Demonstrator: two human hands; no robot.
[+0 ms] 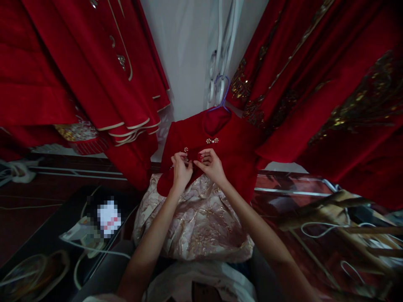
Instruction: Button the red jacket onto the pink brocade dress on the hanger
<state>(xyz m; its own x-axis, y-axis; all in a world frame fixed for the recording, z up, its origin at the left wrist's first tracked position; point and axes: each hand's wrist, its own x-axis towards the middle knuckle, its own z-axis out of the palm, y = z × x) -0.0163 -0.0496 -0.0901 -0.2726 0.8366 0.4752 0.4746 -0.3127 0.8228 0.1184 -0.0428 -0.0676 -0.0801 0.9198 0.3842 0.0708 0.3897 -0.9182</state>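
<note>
A red jacket (237, 147) hangs on a purple hanger (226, 94) in front of me, its lower part spread toward my lap. On its chest sits a beaded flower clasp (212, 141). My left hand (181, 170) pinches the jacket's cloth just below a small flower ornament (186, 149). Close to its right is my right hand (212, 165), its fingers curled in toward the thumb over the red cloth. Anything held in those fingers is too small to make out. Under the jacket, a pale pink-gold brocade cloth (208, 228) covers my lap.
Red garments with pale piping (132, 113) hang at left, and gold-embroidered red ones (343, 121) at right. A dark table (40, 235) at lower left bears a cable and a blurred white packet. Wooden pieces (362, 230) and white cords lie at right.
</note>
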